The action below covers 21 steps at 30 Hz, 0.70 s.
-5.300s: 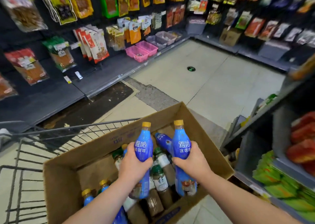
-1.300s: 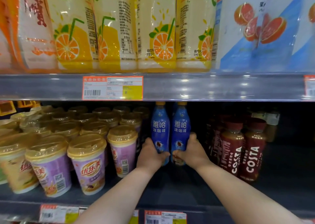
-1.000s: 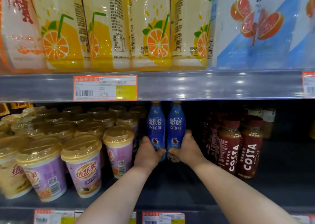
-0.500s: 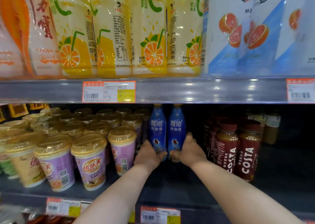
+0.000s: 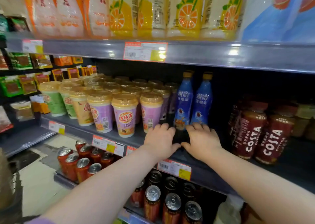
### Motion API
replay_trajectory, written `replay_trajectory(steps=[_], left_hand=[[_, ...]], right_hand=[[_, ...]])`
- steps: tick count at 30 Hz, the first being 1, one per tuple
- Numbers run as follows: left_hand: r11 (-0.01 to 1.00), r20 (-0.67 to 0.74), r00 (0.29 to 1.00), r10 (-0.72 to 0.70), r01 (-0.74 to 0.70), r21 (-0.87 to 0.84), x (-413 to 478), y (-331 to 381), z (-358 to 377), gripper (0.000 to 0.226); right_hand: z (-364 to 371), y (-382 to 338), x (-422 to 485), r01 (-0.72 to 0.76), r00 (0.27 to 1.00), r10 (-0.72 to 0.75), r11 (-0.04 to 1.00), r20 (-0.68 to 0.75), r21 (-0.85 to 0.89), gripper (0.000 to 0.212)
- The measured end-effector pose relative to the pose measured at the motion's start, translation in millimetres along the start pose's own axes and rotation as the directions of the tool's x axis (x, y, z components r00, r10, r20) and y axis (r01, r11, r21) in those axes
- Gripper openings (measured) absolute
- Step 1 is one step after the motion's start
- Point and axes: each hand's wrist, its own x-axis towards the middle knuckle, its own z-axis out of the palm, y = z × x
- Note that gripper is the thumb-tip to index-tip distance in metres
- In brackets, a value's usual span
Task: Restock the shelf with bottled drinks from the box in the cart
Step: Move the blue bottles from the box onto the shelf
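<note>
Two blue bottles with gold caps stand upright side by side on the dark middle shelf point(image 5: 201, 171): the left blue bottle point(image 5: 184, 102) and the right blue bottle point(image 5: 202, 102). My left hand point(image 5: 161, 141) hovers in front of the left bottle's base with fingers spread, holding nothing. My right hand point(image 5: 202, 141) is spread the same way before the right bottle's base. Both hands are drawn back from the bottles, thumbs almost meeting. The box and the cart are out of view.
Lidded milk-tea cups point(image 5: 125, 114) crowd the shelf left of the bottles. Red Costa bottles point(image 5: 251, 131) stand to the right, with a dark gap between. Large juice bottles point(image 5: 153, 10) fill the shelf above. Cans point(image 5: 153, 201) sit on the shelf below.
Both hands have let go of the two blue bottles and pulled back toward the shelf's front edge with fingers spread. The bottles stay standing. The view has swung left and down.
</note>
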Motion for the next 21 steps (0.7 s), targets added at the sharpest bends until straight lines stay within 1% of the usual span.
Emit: replay_trajectory(steps=[4,7,9,12,14,17,21], left_hand=[[0.998,-0.019,0.998,-0.063,0.063,0.015,-26.7,-21.3,-6.3,0.056],[0.993,-0.014,0.993,-0.116,0.116,0.002,-53.3,-47.4,-12.9,0.057],[0.988,-0.005,0.988,-0.156,0.156,0.001,-78.4,-72.5,-18.1,0.058],[0.966,0.02,0.967,-0.255,0.254,0.042,-129.4,-120.0,-28.7,0.059],[0.94,0.055,0.94,-0.336,0.331,0.08,-170.9,-156.3,-36.0,0.056],[0.882,0.103,0.877,-0.469,0.458,0.112,-241.4,-211.1,-47.2,0.056],[0.794,0.114,0.788,-0.605,0.585,0.168,-339.7,-272.8,-67.1,0.057]], right_hand=[[-6.4,-30.9,-10.7,0.08,0.996,-0.08,0.997,-0.043,-0.006,0.058],[-12.7,-62.1,-14.2,0.141,0.99,-0.141,0.99,-0.03,0.011,0.054],[-14.4,-90.8,-15.2,0.186,0.982,-0.186,0.982,-0.017,0.01,0.054],[-14.5,-148.2,-20.2,0.255,0.967,-0.255,0.967,-0.002,0.025,0.056],[-14.8,-194.4,-28.5,0.296,0.955,-0.296,0.955,0.015,0.033,0.056],[-13.1,-269.5,-45.9,0.387,0.921,-0.388,0.922,0.037,0.031,0.053],[-6.8,-372.6,-75.6,0.499,0.86,-0.506,0.86,0.06,0.103,0.051]])
